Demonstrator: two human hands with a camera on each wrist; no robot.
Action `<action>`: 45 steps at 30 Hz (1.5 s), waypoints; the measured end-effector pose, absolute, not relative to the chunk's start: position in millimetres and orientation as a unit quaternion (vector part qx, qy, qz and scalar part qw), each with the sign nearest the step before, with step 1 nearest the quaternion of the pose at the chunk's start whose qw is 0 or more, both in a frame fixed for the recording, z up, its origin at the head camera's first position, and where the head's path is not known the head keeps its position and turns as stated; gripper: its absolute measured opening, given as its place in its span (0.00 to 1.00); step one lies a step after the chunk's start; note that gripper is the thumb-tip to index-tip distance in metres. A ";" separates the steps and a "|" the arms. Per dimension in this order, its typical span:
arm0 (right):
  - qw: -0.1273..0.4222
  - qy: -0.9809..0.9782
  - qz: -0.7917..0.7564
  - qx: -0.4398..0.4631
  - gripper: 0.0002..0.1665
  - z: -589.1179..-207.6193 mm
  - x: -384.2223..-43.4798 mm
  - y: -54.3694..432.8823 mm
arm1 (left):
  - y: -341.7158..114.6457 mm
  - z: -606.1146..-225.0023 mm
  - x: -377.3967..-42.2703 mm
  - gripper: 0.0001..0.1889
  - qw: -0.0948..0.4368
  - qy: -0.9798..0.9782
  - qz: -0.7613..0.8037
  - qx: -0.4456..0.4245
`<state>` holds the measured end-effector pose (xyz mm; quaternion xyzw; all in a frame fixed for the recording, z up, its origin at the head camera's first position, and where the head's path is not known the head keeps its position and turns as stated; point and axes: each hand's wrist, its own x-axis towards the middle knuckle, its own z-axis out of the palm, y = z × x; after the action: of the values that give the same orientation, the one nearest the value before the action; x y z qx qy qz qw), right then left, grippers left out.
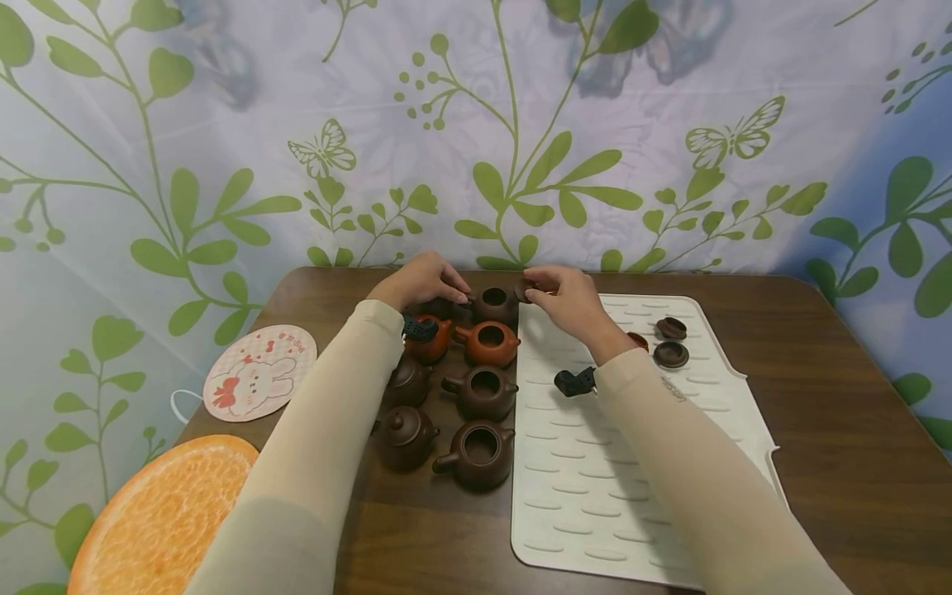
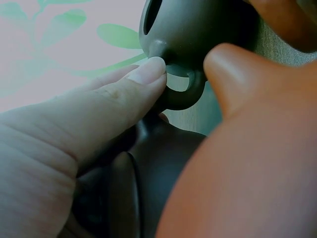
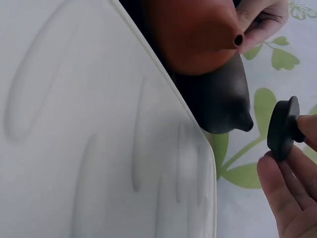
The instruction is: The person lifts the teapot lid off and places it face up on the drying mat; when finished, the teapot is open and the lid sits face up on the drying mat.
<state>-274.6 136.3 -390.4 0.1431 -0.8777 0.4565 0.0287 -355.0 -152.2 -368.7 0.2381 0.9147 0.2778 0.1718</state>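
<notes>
At the back of the table stands a dark brown teapot (image 1: 494, 304) without a lid. My left hand (image 1: 420, 281) pinches its loop handle (image 2: 190, 94), thumb on top. Just right of its spout, my right hand (image 1: 567, 302) holds a dark round lid (image 3: 281, 126) between thumb and fingers. An orange teapot (image 1: 491, 343) with an uncovered mouth sits in front, then two uncovered brown teapots (image 1: 485, 392). Left of these is another column of pots, including a lidded brown teapot (image 1: 406, 438) and an orange pot (image 1: 431, 339) partly hidden by my left wrist.
A white ridged mat (image 1: 565, 496) lies right of the teapots. On it are two dark lids (image 1: 672, 354) and an orange lid (image 1: 638, 340), half covered by my sleeve. A rabbit-print pad (image 1: 260, 372) and an orange-slice round (image 1: 171, 512) lie left. Patterned cloth hangs behind the table.
</notes>
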 end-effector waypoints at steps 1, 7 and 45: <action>0.027 -0.876 0.459 0.143 0.24 -390.6 -274.0 138.2 | -152.3 -369.0 -354.9 0.12 0.172 0.915 0.278 0.238; -0.001 -0.856 0.495 0.147 0.28 -390.6 -268.2 148.8 | -152.7 -369.6 -354.8 0.12 0.176 0.913 0.282 0.236; -0.010 -0.831 0.556 0.035 0.35 -383.0 -223.1 231.1 | -151.0 -367.9 -353.0 0.11 0.169 0.916 0.272 0.241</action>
<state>-223.1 231.1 -383.0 0.0347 -0.8305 0.5558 -0.0103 -353.0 -151.0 -367.9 0.2412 0.9163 0.2717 0.1687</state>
